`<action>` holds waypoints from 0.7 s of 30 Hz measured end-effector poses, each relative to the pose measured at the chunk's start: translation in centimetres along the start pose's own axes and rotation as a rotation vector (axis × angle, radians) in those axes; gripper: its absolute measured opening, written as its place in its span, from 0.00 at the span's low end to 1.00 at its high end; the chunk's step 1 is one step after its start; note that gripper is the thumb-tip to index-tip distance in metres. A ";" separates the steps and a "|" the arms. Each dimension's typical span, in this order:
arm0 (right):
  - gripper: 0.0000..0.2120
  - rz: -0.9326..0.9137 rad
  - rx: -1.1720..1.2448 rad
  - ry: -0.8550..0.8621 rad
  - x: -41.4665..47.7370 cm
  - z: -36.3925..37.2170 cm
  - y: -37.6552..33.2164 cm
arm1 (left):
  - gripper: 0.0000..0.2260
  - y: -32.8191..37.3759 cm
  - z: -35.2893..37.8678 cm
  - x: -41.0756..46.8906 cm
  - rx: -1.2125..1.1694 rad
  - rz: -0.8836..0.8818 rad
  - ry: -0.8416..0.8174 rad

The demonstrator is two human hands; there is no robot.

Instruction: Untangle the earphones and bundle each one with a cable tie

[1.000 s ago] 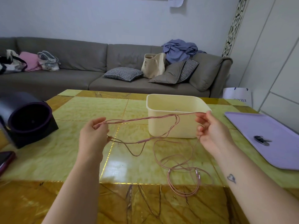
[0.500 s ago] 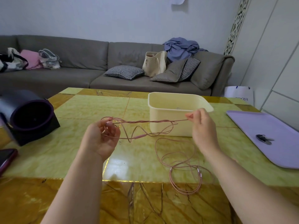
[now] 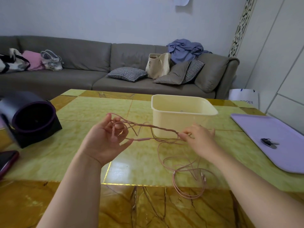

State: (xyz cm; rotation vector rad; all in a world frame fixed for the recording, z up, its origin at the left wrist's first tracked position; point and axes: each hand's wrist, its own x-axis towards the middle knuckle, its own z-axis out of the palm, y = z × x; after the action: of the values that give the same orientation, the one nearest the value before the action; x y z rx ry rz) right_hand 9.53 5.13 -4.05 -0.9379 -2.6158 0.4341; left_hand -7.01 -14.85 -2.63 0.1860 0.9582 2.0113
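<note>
L hand (image 3: 105,142) sits palm-up above the counter (image 3: 92,111). Its fingers (image 3: 107,120) are loosely curled w/ several loops of the pink earphones (image 3: 158,128) hooked round them. R hand (image 3: 199,139) is palm-down, just in front of the cream tub (image 3: 182,117), w/ thumb & forefinger tips pinching the cable. Btwn the hands one stretch runs as a tight twist, held up off the counter, and a thinner strand w/ a pink inline piece sags just below it. From the R hand the rest drops to loose coils (image 3: 189,180), tangled, lying on the counter near its front edge btwn the forearms. Purple tray (image 3: 263,127) at far R carries a small dark item (image 3: 269,143), too small to ID. Dark cylinder-shaped device (image 3: 31,116) at L, red phone (image 3: 7,160) at L edge. Grey sofa (image 3: 79,63) behind w/ bags & cushions.
</note>
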 end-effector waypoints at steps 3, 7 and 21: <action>0.14 0.076 0.463 0.079 -0.4 -1.2 0.0 | 0.19 0.2 -0.3 0.3 -0.161 0.045 0.107; 0.15 0.261 1.080 0.292 0.3 -1.8 -0.5 | 0.17 -0.6 -0.6 1.0 -0.236 0.054 0.317; 0.13 -0.158 1.209 -0.012 0.0 -3.9 -4.4 | 0.12 -1.9 0.2 1.9 0.613 0.214 0.519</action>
State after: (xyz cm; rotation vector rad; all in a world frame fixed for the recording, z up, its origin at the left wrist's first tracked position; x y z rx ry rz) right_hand 8.68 2.51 1.20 -0.2821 -1.8102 1.6646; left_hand -6.83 -12.71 -4.23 0.0978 1.9486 1.9310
